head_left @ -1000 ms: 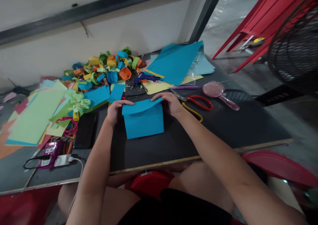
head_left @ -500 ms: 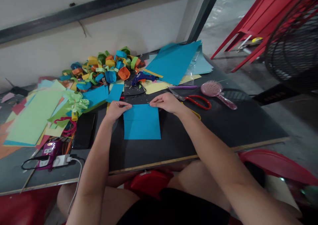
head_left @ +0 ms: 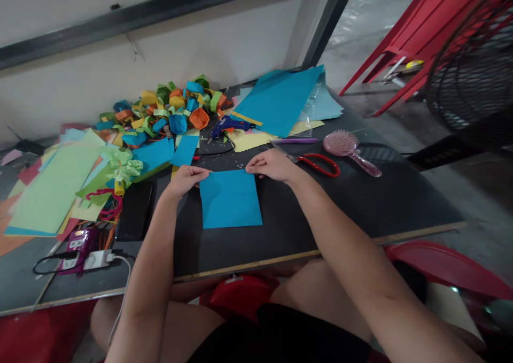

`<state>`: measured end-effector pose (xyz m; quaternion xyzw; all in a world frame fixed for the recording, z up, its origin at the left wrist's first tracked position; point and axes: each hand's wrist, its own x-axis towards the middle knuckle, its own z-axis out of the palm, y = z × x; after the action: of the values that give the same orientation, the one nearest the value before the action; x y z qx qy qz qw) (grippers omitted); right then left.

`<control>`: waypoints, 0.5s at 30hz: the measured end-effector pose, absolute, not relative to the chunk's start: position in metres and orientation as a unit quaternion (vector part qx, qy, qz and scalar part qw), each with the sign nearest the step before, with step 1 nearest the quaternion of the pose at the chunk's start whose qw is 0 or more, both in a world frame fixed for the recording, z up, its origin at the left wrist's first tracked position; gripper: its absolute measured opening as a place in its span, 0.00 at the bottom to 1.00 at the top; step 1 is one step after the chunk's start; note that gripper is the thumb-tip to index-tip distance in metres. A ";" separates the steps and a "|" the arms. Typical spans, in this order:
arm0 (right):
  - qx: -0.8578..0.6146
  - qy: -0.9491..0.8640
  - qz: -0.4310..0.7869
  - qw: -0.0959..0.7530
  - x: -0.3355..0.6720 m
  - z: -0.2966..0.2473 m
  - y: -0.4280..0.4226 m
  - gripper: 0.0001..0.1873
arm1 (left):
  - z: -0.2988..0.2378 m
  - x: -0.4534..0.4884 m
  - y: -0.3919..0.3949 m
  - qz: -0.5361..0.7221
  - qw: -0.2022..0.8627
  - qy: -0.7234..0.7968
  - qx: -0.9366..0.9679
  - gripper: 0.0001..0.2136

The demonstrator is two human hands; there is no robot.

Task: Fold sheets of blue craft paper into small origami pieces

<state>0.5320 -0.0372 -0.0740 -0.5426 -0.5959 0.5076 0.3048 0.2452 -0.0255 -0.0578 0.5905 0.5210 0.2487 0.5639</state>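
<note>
Fingers (head_left: pixel 256 166) — left and right — pinch blue paper (head_left: pixel 231 201).

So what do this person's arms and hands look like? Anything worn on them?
The left hand and right hand are bare, with no gloves or visible rings. No sleeve, watch or bracelet shows on the left arm or right arm. Black clothing shows below.
</note>
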 end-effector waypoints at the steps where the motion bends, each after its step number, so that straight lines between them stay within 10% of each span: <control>1: -0.543 -0.598 0.507 0.301 0.533 -0.074 -0.037 0.10 | -0.058 0.245 -0.025 0.244 0.560 0.521 0.596 0.17; 15: -0.500 -0.743 0.241 0.374 0.476 -0.053 -0.076 0.06 | -0.050 0.290 -0.058 0.281 0.290 0.471 0.784 0.08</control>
<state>0.4757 -0.0755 -0.0529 -0.5002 -0.7426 0.2413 0.3743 0.2903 -0.0582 -0.0503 0.7844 0.4706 0.2813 0.2900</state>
